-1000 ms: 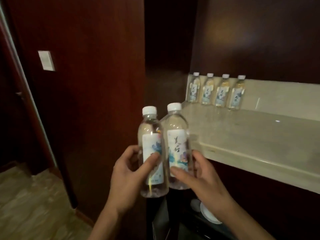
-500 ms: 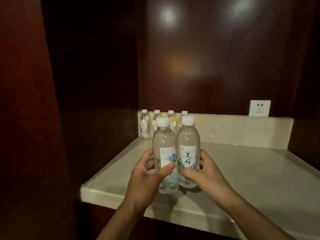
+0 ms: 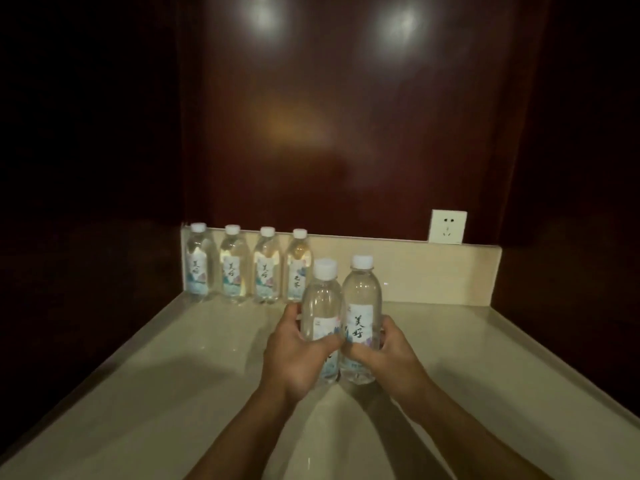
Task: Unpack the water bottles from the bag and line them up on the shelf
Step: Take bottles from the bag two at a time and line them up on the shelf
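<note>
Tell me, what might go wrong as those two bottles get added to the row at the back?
The left hand and right hand each hold a bottle, pressed side by side. Pushed back carelessly, the left bottle could knock the last bottle in the row, which stands close behind it, and the four might topple like dominoes. The right bottle may also slip on the smooth shelf if set down tilted.

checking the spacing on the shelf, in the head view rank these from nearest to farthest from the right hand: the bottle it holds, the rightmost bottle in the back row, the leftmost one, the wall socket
1. Clear plastic water bottle, in the right hand.
2. Rightmost white-capped bottle of the back row, left of it.
3 and 4. White wall socket, up right, and leftmost back-row bottle, in the corner: too close to call.
</note>
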Action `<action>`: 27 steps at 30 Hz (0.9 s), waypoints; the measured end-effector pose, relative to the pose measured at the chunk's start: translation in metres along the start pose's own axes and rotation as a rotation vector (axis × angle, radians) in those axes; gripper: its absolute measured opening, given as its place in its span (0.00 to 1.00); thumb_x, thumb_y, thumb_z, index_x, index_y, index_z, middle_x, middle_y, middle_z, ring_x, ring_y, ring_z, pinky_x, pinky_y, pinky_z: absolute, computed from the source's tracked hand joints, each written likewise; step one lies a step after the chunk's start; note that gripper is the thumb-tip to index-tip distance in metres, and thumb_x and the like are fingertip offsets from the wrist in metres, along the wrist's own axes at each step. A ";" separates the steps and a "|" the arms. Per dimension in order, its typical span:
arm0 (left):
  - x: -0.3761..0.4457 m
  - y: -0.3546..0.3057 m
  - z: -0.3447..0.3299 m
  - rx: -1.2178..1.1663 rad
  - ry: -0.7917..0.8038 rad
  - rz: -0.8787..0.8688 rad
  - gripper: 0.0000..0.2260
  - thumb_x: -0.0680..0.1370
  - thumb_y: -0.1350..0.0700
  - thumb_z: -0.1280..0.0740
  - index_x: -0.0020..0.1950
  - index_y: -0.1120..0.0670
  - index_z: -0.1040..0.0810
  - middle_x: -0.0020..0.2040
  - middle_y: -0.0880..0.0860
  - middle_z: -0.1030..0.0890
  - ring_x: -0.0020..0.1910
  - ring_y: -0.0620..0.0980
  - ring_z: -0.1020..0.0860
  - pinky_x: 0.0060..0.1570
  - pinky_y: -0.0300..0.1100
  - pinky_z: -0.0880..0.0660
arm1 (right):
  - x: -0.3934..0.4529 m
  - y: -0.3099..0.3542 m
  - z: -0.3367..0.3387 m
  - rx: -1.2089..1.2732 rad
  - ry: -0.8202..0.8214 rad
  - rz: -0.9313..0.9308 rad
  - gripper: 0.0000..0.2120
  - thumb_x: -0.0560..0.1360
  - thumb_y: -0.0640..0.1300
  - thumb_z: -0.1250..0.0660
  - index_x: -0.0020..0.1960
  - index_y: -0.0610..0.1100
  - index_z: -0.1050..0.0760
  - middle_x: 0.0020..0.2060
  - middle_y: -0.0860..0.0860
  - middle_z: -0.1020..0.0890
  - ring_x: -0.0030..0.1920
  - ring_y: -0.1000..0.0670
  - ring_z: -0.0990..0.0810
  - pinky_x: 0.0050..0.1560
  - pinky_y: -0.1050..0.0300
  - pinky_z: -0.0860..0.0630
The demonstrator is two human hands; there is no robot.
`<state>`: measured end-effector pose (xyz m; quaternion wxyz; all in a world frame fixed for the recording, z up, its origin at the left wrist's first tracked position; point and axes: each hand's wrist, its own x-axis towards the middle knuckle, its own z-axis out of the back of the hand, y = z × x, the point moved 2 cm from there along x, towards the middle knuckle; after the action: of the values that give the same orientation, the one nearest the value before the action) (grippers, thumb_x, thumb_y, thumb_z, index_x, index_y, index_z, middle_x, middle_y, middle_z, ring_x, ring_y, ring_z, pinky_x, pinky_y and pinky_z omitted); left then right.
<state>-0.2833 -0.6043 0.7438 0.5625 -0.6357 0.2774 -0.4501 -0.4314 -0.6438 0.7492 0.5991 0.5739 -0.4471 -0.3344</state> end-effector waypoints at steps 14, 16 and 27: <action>0.103 0.042 -0.065 0.100 -0.114 -0.080 0.14 0.70 0.56 0.21 0.51 0.46 0.19 0.48 0.47 0.15 0.45 0.46 0.16 0.40 0.37 0.21 | 0.126 -0.049 0.051 0.193 -0.032 -0.057 0.24 0.66 0.28 0.24 0.60 0.38 0.25 0.50 0.34 0.16 0.52 0.28 0.17 0.52 0.25 0.23; 0.115 0.047 -0.073 0.217 -0.174 -0.158 0.15 0.70 0.53 0.22 0.53 0.45 0.22 0.49 0.46 0.17 0.47 0.45 0.17 0.46 0.42 0.19 | 0.143 -0.055 0.059 0.133 -0.037 -0.032 0.26 0.62 0.35 0.20 0.58 0.41 0.23 0.49 0.38 0.15 0.51 0.31 0.16 0.54 0.27 0.22; 0.143 0.063 -0.092 0.293 -0.223 -0.130 0.23 0.71 0.59 0.23 0.61 0.43 0.26 0.50 0.43 0.16 0.49 0.41 0.16 0.46 0.44 0.17 | 0.205 -0.081 0.073 -0.145 -0.062 0.111 0.22 0.66 0.42 0.22 0.57 0.48 0.26 0.48 0.48 0.13 0.46 0.47 0.13 0.51 0.42 0.17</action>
<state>-0.2918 -0.7835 0.7169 0.6458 -0.6097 0.1031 -0.4478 -0.4119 -0.8694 0.6959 0.6426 0.4925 -0.4712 -0.3498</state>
